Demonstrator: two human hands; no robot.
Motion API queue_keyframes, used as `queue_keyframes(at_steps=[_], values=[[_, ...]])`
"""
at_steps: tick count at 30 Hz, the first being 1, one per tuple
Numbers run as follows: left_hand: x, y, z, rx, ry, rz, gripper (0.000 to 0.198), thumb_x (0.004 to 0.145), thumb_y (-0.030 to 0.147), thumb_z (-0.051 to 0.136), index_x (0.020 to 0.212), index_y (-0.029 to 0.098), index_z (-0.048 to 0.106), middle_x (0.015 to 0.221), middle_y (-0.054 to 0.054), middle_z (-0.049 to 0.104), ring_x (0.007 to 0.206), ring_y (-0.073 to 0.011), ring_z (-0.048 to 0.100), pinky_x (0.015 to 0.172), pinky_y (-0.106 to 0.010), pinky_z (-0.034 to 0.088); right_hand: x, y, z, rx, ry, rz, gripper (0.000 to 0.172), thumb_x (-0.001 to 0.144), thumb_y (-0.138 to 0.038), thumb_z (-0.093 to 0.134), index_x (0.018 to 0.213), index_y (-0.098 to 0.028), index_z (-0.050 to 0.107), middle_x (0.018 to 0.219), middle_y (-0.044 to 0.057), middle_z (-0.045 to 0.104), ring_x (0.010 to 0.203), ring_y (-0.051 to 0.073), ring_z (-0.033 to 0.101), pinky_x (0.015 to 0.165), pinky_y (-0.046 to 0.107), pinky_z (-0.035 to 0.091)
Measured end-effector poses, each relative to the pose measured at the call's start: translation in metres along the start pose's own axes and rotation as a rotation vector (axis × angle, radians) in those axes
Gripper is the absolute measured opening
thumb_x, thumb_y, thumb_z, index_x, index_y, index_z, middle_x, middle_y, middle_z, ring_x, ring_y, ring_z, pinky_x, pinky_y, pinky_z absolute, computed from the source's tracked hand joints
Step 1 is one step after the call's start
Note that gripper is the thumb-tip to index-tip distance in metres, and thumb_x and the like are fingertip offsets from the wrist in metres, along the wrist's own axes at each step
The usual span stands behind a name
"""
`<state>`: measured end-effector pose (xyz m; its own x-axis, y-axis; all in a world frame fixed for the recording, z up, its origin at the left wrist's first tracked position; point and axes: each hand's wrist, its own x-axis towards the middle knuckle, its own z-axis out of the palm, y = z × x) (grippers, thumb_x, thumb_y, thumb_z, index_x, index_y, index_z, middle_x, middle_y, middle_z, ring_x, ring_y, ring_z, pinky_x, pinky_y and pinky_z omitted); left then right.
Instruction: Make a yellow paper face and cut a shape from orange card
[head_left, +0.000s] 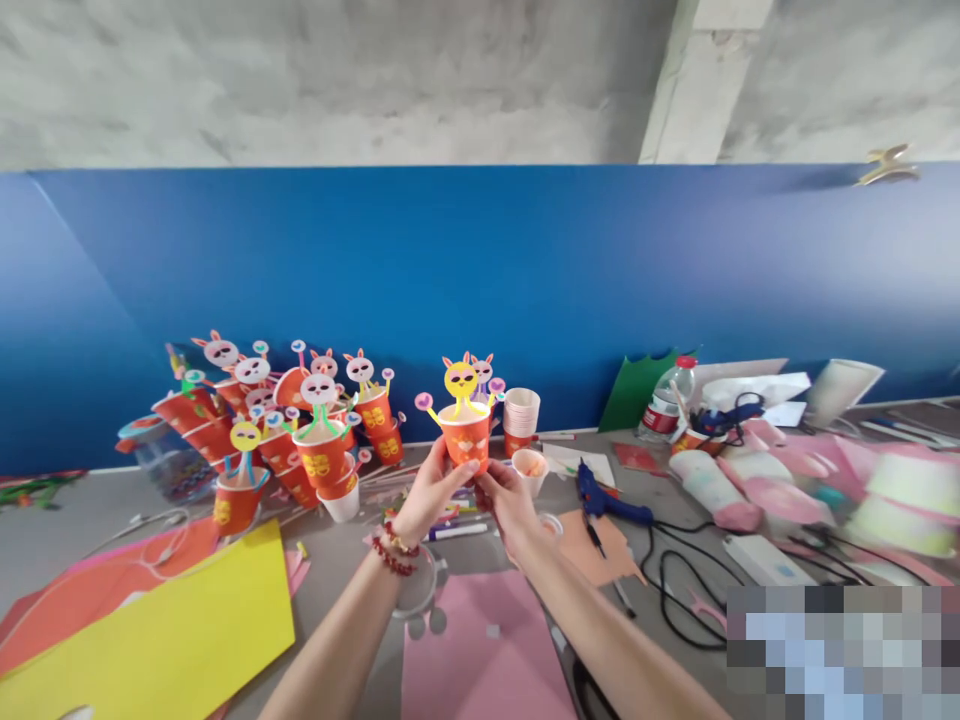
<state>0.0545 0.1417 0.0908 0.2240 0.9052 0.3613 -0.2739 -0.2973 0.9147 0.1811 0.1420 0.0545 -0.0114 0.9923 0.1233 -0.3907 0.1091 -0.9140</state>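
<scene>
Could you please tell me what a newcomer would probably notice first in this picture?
Probably the orange-red paper cup with a yellow, eared face, held up at the centre by the left hand and right hand against a wide blue panel. Next may come the crowd of similar decorated cups to the left. The bright yellow sheet at the lower left also stands out.

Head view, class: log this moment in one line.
left hand: holds cup; right hand: holds cup; cup: upright; glue gun: right of cup
</scene>
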Motion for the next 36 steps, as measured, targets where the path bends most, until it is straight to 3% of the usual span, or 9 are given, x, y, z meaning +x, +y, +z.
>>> queue_keyframes(at_steps=[8, 16, 24, 26, 32, 36], values=[[0.009, 0.007, -0.018, -0.030, 0.093, 0.020, 0.043, 0.080, 0.031, 0.074, 0.118, 0.018, 0.058, 0.116, -0.008, 0.066, 0.106, -0.0226, 0.061, 0.092, -0.032, 0.049, -0.005, 0.030, 0.009, -0.042, -0.024, 0.088, 0.039, 0.068, -0.052, 0.078, 0.072, -0.016, 0.064, 0.059, -0.003, 0.060, 0.040, 0.005, 0.036, 0.041, 0.021, 0.024], [0.008, -0.012, -0.016, -0.059, -0.030, -0.067, 0.053, 0.078, 0.029, 0.076, 0.125, 0.017, 0.054, 0.122, -0.010, 0.064, 0.110, -0.0242, 0.060, 0.092, -0.033, 0.049, 0.007, 0.014, -0.006, -0.053, 0.073, 0.018, 0.036, 0.065, -0.049, 0.081, 0.076, -0.018, 0.067, 0.060, -0.005, 0.057, 0.048, 0.008, 0.039, 0.046, 0.022, 0.031], [0.010, -0.004, -0.034, -0.072, 0.094, -0.005, 0.042, 0.079, 0.031, 0.076, 0.116, 0.018, 0.061, 0.117, -0.009, 0.067, 0.109, -0.0239, 0.061, 0.093, -0.033, 0.048, -0.009, 0.034, 0.010, -0.093, 0.013, 0.095, 0.040, 0.066, -0.055, 0.079, 0.070, -0.017, 0.065, 0.055, -0.004, 0.059, 0.037, 0.006, 0.038, 0.038, 0.021, 0.027], [0.009, -0.002, -0.040, -0.072, 0.057, -0.028, 0.045, 0.078, 0.031, 0.077, 0.118, 0.018, 0.061, 0.118, -0.010, 0.067, 0.110, -0.0255, 0.061, 0.094, -0.035, 0.048, -0.009, 0.033, 0.011, -0.089, 0.012, 0.086, 0.039, 0.067, -0.054, 0.078, 0.067, -0.017, 0.064, 0.053, -0.005, 0.058, 0.037, 0.006, 0.037, 0.038, 0.021, 0.027], [0.006, 0.006, -0.047, 0.012, -0.214, -0.121, 0.056, 0.072, 0.027, 0.082, 0.123, 0.018, 0.060, 0.122, -0.012, 0.066, 0.113, -0.0308, 0.061, 0.091, -0.038, 0.051, -0.007, 0.018, 0.008, -0.067, 0.002, 0.044, 0.039, 0.066, -0.053, 0.078, 0.078, -0.017, 0.067, 0.057, -0.004, 0.059, 0.040, 0.007, 0.038, 0.040, 0.021, 0.029], [0.005, 0.008, -0.049, 0.051, -0.229, -0.079, 0.058, 0.072, 0.027, 0.083, 0.125, 0.020, 0.060, 0.127, -0.012, 0.064, 0.118, -0.0314, 0.058, 0.095, -0.040, 0.049, -0.008, 0.009, 0.008, -0.066, 0.018, 0.014, 0.038, 0.067, -0.051, 0.079, 0.078, -0.018, 0.065, 0.052, -0.007, 0.051, 0.043, 0.007, 0.037, 0.042, 0.021, 0.030]])
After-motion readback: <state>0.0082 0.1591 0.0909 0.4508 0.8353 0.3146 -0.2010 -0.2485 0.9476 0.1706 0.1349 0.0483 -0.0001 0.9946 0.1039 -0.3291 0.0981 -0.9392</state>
